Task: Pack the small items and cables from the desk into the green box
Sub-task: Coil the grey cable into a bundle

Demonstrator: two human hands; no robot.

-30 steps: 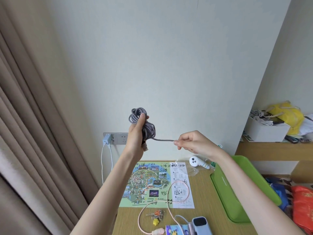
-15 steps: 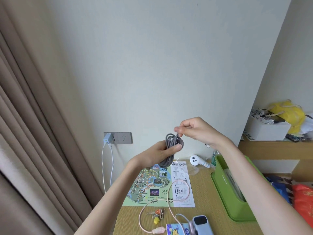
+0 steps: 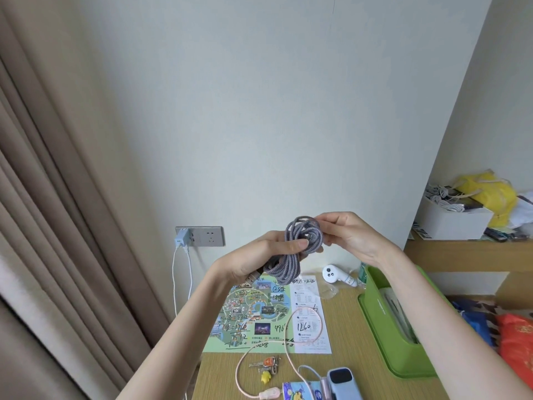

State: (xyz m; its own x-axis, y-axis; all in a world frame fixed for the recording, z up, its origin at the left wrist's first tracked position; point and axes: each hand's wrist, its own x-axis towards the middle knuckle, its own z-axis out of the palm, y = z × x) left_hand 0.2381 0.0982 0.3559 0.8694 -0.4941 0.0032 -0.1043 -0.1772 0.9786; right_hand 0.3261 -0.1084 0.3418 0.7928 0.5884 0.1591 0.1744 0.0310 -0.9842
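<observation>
Grey braided cable coil (image 3: 297,249) sits gripped in your left hand (image 3: 259,261); your right hand (image 3: 346,238) pinches its top loops above the desk (image 3: 340,368).

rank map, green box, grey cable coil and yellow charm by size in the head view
1. map and green box: alike, box partly hidden
2. grey cable coil, held nearer the camera
3. yellow charm

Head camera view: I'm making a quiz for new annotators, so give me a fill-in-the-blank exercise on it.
1. The left hand and right hand grip the coiled grey cable ____ the desk.
2. The box on the desk's right is ____.
3. The pink cable lies partly across the paper ____.
Missing: above; green; map.
</observation>
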